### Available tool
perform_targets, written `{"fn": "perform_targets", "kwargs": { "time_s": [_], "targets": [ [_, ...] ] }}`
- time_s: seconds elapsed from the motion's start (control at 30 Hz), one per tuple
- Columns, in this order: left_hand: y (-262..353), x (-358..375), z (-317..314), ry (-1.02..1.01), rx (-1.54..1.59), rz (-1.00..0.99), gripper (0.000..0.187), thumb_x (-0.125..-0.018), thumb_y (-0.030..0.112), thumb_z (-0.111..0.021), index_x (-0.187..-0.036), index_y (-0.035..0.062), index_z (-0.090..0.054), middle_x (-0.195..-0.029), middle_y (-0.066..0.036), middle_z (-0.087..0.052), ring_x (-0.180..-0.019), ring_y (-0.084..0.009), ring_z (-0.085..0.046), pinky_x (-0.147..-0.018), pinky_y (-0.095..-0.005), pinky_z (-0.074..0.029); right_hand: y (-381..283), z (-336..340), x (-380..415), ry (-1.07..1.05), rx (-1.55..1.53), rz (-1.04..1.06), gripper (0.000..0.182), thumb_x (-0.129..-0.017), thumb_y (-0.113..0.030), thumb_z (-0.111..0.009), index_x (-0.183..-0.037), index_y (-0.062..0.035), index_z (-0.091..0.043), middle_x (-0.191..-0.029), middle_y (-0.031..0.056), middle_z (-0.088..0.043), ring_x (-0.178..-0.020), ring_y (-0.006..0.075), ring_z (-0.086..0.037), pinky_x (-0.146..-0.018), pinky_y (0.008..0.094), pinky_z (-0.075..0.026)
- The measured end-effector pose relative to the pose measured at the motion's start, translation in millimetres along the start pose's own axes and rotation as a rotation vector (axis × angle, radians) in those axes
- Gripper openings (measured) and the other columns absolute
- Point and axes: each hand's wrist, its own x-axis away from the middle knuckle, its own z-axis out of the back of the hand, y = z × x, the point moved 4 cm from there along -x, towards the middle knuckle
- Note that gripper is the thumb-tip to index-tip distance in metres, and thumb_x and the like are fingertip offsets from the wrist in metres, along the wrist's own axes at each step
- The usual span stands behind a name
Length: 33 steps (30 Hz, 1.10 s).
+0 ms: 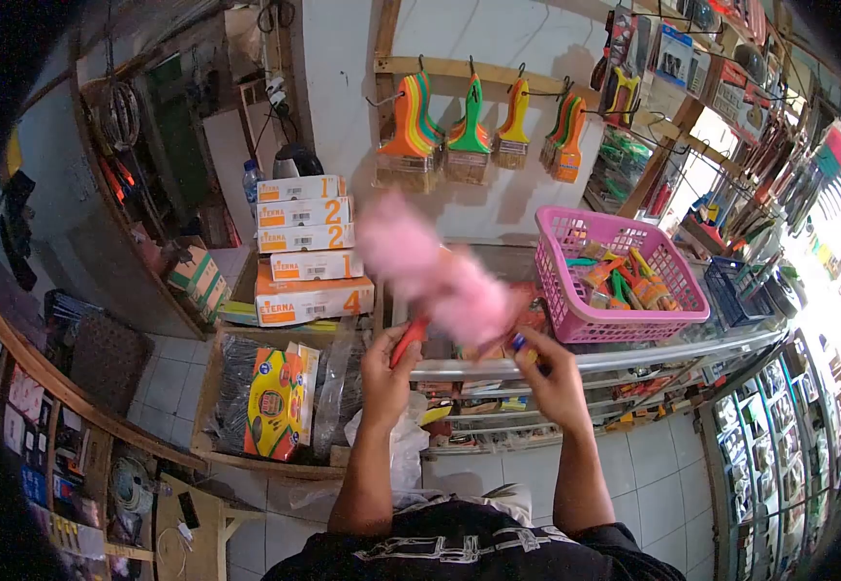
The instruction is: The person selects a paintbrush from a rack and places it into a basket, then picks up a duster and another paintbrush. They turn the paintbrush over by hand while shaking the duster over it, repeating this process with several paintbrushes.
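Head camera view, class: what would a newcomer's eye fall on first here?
Probably the blurred, fluffy pink thing at the centre, just beyond the left hand gripping a red handle. Next, perhaps, the pink basket on the counter to the right, and the bright paintbrushes hanging on the wall.

A white-painted wall (337, 92) stands above a pale square-tiled floor (633, 465); bright daylight enters at the right.
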Motion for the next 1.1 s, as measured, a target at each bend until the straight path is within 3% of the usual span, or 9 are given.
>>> {"fn": "perform_targets", "kwargs": {
  "time_s": [0.03,0.17,0.3,0.47,0.57,0.67,0.77,1.0,1.1],
  "targets": [
    [5,0,-1,-0.021,-0.036,0.012,0.031,-0.098,0.013,-0.069,-0.124,-0.0037,-0.065,-0.109,-0.007,-0.071,-0.097,-0.0116,-0.064,-0.088,-0.0279,-0.052,2,3,-3,0.148,-0.033,0.071,0.037,-0.096,-0.016,-0.071,-0.126,0.0045,-0.064,-0.080,0.0062,-0.065,-0.069,0.0098,-0.052,-0.065,0.0299,-0.047],
    [12,-2,-7,-0.090,-0.156,0.014,0.026,-0.097,0.013,-0.072,-0.118,-0.0020,-0.070,-0.101,-0.006,-0.073,-0.090,-0.0099,-0.066,-0.082,-0.0254,-0.052,1,13,-21,0.191,-0.201,-0.084,0.024,-0.095,-0.015,-0.074,-0.108,0.0019,-0.063,-0.080,-0.0010,-0.063,-0.072,0.0052,-0.053,-0.063,0.0235,-0.044],
    [17,-5,-14,-0.170,-0.176,0.030,0.021,-0.093,0.012,-0.075,-0.109,-0.0021,-0.073,-0.097,-0.006,-0.073,-0.085,-0.0094,-0.067,-0.078,-0.0246,-0.053,25,11,-36,0.216,-0.288,-0.057,0.026,-0.093,-0.013,-0.076,-0.111,-0.0038,-0.061,-0.092,0.0017,-0.067,-0.078,0.0065,-0.059,-0.068,0.0236,-0.048],
    [22,-13,-26,-0.156,-0.077,0.063,0.026,-0.089,0.010,-0.080,-0.109,-0.0020,-0.070,-0.092,-0.005,-0.072,-0.079,-0.0099,-0.066,-0.074,-0.0250,-0.053,34,7,-23,-0.072,-0.410,-0.216,0.050,-0.089,-0.011,-0.079,-0.132,-0.0035,-0.054,-0.103,0.0022,-0.069,-0.091,0.0089,-0.064,-0.081,0.0271,-0.054],
    [14,-23,-29,-0.140,0.063,0.022,0.031,-0.088,0.011,-0.081,-0.113,-0.0008,-0.067,-0.091,-0.005,-0.071,-0.077,-0.0094,-0.065,-0.070,-0.0243,-0.051,36,6,-8,-0.170,-0.572,-0.367,0.051,-0.087,-0.011,-0.081,-0.130,-0.0017,-0.055,-0.104,0.0037,-0.069,-0.092,0.0103,-0.065,-0.083,0.0275,-0.054],
    [8,-30,-35,-0.123,0.090,0.037,0.033,-0.089,0.013,-0.081,-0.116,0.0012,-0.065,-0.091,-0.004,-0.071,-0.077,-0.0084,-0.065,-0.066,-0.0239,-0.049,59,8,8,-0.233,-0.298,-0.436,0.053,-0.082,-0.010,-0.085,-0.126,0.0016,-0.057,-0.105,0.0047,-0.069,-0.095,0.0111,-0.064,-0.083,0.0271,-0.054],
    [3,-33,-53,-0.190,0.103,0.043,0.034,-0.090,0.016,-0.081,-0.117,0.0024,-0.066,-0.090,-0.003,-0.072,-0.077,-0.0092,-0.065,-0.067,-0.0241,-0.049,32,4,11,-0.256,-0.421,-0.303,0.050,-0.080,-0.010,-0.087,-0.121,0.0018,-0.060,-0.101,0.0024,-0.066,-0.089,0.0098,-0.061,-0.079,0.0268,-0.053],
    [-27,-20,-85,-0.335,0.566,0.214,0.057,-0.099,0.026,-0.070,-0.146,0.0011,-0.048,-0.130,-0.009,-0.064,-0.116,-0.0125,-0.060,-0.098,-0.0321,-0.049,25,-22,15,0.013,-0.629,-0.425,0.028,-0.090,-0.010,-0.079,-0.112,-0.0055,-0.062,-0.081,-0.0052,-0.061,-0.065,0.0022,-0.051,-0.055,0.0209,-0.040],
    [-42,1,-97,-0.429,0.389,0.163,0.053,-0.100,0.025,-0.069,-0.143,-0.0004,-0.050,-0.129,-0.007,-0.064,-0.117,-0.0139,-0.060,-0.101,-0.0328,-0.048,16,-23,4,0.091,-0.648,-0.408,0.026,-0.091,-0.011,-0.078,-0.111,-0.0058,-0.062,-0.081,-0.0043,-0.061,-0.064,0.0027,-0.051,-0.054,0.0220,-0.040]
  ]
}}
